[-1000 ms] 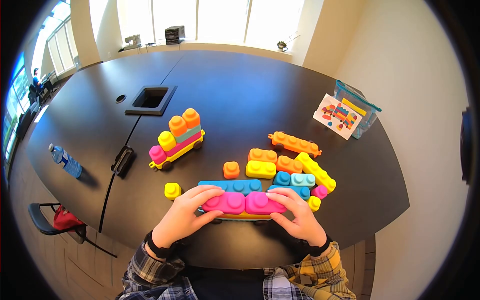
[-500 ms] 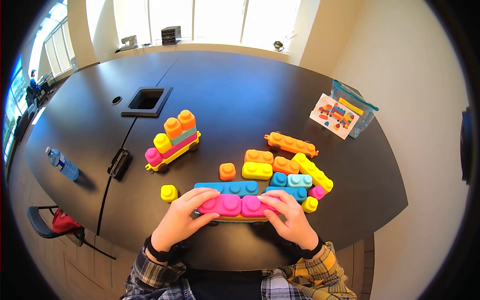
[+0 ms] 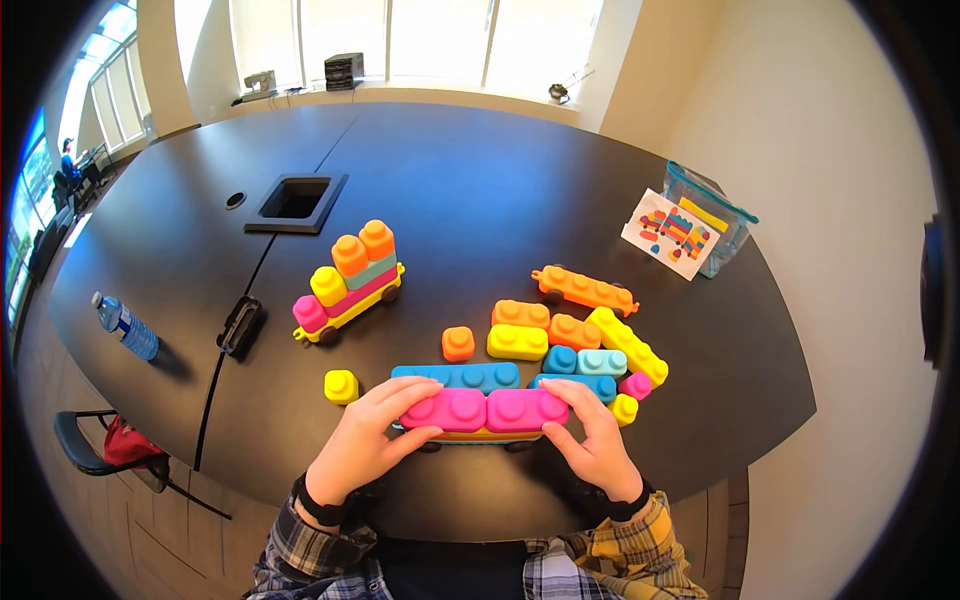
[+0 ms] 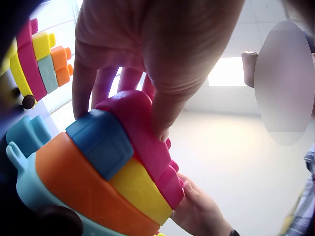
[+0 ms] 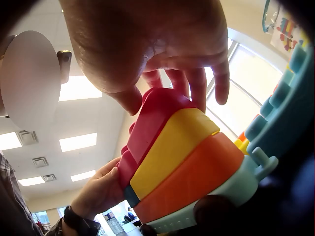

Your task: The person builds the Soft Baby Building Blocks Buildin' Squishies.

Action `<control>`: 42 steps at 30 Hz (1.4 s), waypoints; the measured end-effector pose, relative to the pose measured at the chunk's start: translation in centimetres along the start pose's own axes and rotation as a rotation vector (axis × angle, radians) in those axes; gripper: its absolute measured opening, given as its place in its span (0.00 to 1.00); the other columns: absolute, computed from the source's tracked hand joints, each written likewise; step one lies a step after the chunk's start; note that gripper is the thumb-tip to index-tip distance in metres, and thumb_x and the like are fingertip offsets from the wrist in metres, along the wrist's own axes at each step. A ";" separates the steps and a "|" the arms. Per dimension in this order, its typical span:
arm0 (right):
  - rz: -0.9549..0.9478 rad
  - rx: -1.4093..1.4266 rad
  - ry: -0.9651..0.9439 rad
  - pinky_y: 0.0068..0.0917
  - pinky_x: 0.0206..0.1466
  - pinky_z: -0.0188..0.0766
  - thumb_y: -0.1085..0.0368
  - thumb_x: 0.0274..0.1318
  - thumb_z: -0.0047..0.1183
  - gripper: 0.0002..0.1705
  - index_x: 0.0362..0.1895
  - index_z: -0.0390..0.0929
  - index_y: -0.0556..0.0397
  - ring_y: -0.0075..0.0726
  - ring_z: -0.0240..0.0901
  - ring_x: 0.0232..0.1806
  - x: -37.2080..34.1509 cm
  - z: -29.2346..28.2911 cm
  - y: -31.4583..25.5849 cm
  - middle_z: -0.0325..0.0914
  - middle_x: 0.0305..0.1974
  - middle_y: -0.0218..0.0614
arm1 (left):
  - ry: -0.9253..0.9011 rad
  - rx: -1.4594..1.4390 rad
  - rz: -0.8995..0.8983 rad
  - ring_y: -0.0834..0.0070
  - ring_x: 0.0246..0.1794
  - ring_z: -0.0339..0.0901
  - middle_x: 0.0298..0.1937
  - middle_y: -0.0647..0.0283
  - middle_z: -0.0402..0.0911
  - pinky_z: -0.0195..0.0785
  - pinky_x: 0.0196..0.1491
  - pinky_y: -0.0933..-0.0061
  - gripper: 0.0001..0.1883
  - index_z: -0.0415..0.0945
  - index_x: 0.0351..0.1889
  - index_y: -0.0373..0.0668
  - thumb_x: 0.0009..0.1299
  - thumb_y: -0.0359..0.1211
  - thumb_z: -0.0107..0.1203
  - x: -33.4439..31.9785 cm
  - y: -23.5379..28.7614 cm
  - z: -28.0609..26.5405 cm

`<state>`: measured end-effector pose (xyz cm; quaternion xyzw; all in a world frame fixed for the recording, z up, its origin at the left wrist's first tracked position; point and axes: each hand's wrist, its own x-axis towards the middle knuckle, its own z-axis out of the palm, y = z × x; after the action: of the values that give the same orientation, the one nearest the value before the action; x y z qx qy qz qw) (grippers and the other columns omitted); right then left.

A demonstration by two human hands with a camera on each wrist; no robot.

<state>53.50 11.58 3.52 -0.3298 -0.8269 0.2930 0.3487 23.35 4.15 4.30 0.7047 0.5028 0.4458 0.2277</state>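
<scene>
My left hand grips the outer end of the left pink block, thumb on the near side and fingers on the far side. At the other end my right hand holds the right pink block in the same way. Both pink blocks lie end to end on top of a stacked toy train car. Beneath them are a blue block and a yellow block. Lower down comes an orange block, on a light blue wheeled base. A long blue block lies just behind the car.
Loose blocks lie behind and right, beside an orange wheeled base. A yellow block is at left, an orange block in the middle. Farther off stand a built car, a water bottle, a picture card and a clear bag.
My right thumb and fingers have shifted outward from over the right pink block to its outer end. The left hand keeps its hold, and the head view has moved slightly.
</scene>
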 end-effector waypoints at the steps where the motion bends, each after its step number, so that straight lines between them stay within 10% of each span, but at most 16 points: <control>1: 0.000 0.000 0.000 0.42 0.70 0.71 0.63 0.69 0.63 0.27 0.69 0.76 0.53 0.56 0.75 0.66 0.0 -0.1 0.0 0.79 0.64 0.48 | -0.002 0.006 0.001 0.54 0.59 0.83 0.58 0.50 0.84 0.76 0.63 0.61 0.26 0.81 0.62 0.39 0.64 0.28 0.74 0.0 0.0 0.0; 10: 0.017 0.030 0.014 0.41 0.69 0.72 0.64 0.69 0.63 0.26 0.68 0.76 0.54 0.55 0.78 0.64 -0.1 0.1 0.1 0.80 0.62 0.49 | -0.113 -0.249 -0.118 0.56 0.62 0.82 0.61 0.53 0.84 0.75 0.65 0.61 0.26 0.78 0.65 0.38 0.68 0.26 0.68 2.4 -2.8 -2.9; 21: 0.019 0.014 0.051 0.40 0.67 0.74 0.64 0.67 0.65 0.27 0.68 0.78 0.52 0.53 0.80 0.62 -0.1 0.1 -0.3 0.82 0.61 0.47 | -0.407 0.447 -0.021 0.51 0.52 0.82 0.49 0.53 0.84 0.78 0.57 0.55 0.22 0.82 0.56 0.40 0.63 0.33 0.70 4.8 -9.0 -1.2; 31: 0.012 0.016 0.070 0.39 0.67 0.74 0.64 0.67 0.65 0.27 0.69 0.78 0.51 0.53 0.80 0.62 -0.1 0.3 0.0 0.82 0.61 0.48 | 0.046 0.335 0.050 0.56 0.51 0.81 0.50 0.53 0.82 0.75 0.56 0.62 0.25 0.78 0.58 0.36 0.65 0.32 0.73 4.2 -3.6 -4.5; 42: -0.085 0.279 0.276 0.39 0.70 0.71 0.60 0.66 0.67 0.35 0.73 0.72 0.56 0.45 0.79 0.64 1.8 -0.1 -0.6 0.79 0.64 0.48 | -0.052 0.188 0.152 0.53 0.50 0.80 0.52 0.54 0.82 0.76 0.54 0.59 0.26 0.78 0.60 0.38 0.66 0.33 0.74 2.7 2.6 -4.7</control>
<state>52.35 12.60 4.73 -0.2802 -0.7359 0.3419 0.5129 20.91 4.99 9.69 0.7703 0.4814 0.3944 0.1391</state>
